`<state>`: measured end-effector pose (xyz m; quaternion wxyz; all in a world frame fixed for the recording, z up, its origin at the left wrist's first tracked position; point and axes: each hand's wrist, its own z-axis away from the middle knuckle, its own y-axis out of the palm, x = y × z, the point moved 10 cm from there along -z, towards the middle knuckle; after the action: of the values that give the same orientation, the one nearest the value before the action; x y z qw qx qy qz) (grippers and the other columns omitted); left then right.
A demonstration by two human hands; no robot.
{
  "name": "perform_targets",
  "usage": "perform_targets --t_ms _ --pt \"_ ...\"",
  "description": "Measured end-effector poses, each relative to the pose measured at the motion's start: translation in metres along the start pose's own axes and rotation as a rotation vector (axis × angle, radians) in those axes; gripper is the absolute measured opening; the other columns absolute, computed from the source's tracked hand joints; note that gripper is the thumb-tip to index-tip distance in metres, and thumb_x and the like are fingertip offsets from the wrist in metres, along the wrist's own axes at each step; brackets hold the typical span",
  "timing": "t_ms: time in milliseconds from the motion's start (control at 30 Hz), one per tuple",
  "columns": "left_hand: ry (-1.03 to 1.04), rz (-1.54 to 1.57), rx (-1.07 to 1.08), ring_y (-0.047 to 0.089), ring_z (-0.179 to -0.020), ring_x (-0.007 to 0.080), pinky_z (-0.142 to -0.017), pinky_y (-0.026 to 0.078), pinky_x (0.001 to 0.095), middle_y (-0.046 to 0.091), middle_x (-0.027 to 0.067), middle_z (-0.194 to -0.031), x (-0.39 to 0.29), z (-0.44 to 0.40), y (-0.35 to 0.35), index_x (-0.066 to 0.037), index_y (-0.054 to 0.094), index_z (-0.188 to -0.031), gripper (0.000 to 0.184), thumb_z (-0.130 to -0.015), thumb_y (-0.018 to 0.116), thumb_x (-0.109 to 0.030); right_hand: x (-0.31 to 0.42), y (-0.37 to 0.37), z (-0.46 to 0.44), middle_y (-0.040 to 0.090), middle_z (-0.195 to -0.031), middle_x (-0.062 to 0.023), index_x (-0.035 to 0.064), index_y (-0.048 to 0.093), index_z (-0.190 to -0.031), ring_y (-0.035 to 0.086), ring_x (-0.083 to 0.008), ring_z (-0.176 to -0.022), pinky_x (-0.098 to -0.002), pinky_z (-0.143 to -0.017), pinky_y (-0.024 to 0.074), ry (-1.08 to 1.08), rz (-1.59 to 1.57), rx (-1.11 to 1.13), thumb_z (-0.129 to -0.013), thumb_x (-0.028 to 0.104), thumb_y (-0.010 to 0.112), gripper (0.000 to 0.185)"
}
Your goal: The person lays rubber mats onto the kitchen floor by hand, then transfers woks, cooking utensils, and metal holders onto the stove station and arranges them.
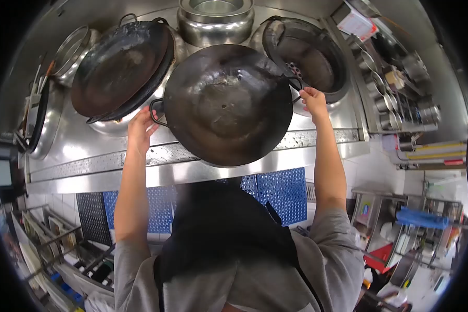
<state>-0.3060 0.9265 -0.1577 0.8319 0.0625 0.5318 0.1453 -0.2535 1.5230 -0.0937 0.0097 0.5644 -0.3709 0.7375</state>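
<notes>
A large dark wok (223,104) is at the centre, its hollow side facing the camera and its near rim over the steel counter's front edge. My left hand (140,125) is closed at the loop handle (156,112) on the wok's left side, with the fingertips partly hidden around it. On the other side, my right hand (313,100) pinches the right loop handle (298,83) between thumb and fingers. Beneath the wok, the counter surface is mostly hidden.
Stacked dark woks (125,67) lean at the left of the counter (73,151). A burner ring (335,67) is at the right, a steel pot (216,31) behind. Ladles and utensils (39,93) stand far left; small pots (385,101) line the right rack. Blue mats (281,192) lie below.
</notes>
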Motion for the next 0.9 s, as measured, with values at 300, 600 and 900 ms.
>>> perform_targets --t_ms 300,600,900 --pt "0.087 -0.086 -0.155 0.064 -0.075 0.0153 -0.068 0.055 0.0261 0.066 0.0110 -0.090 -0.009 0.014 0.030 0.008 0.057 -0.118 0.028 -0.093 0.056 -0.005 -0.013 -0.001 -0.031 0.062 -0.072 -0.0013 0.0010 0.068 -0.096 0.054 -0.0072 -0.058 -0.0233 -0.053 0.0430 -0.058 -0.170 0.192 -0.083 0.004 0.067 0.014" --pt "0.230 -0.252 -0.008 0.062 -0.071 0.0122 -0.068 0.053 0.0254 0.066 0.0068 -0.084 -0.090 0.061 0.132 0.005 0.060 -0.119 0.028 -0.092 0.056 -0.005 0.074 -0.102 -0.085 0.060 -0.075 0.0054 0.0034 0.070 -0.093 0.051 -0.0027 -0.061 -0.0199 -0.055 0.0413 -0.161 -0.173 0.222 -0.089 0.012 0.066 0.011" --pt "0.433 -0.565 0.316 0.055 -0.067 0.0040 -0.064 0.047 0.0193 0.062 -0.0003 -0.080 -0.052 0.072 0.308 0.003 0.069 -0.108 0.034 -0.075 0.079 -0.002 0.051 -0.197 -0.236 0.058 -0.074 0.0047 0.0053 0.070 -0.096 0.050 -0.0060 -0.061 -0.0243 -0.055 0.0426 -0.107 -0.103 0.070 -0.089 0.016 0.065 0.014"
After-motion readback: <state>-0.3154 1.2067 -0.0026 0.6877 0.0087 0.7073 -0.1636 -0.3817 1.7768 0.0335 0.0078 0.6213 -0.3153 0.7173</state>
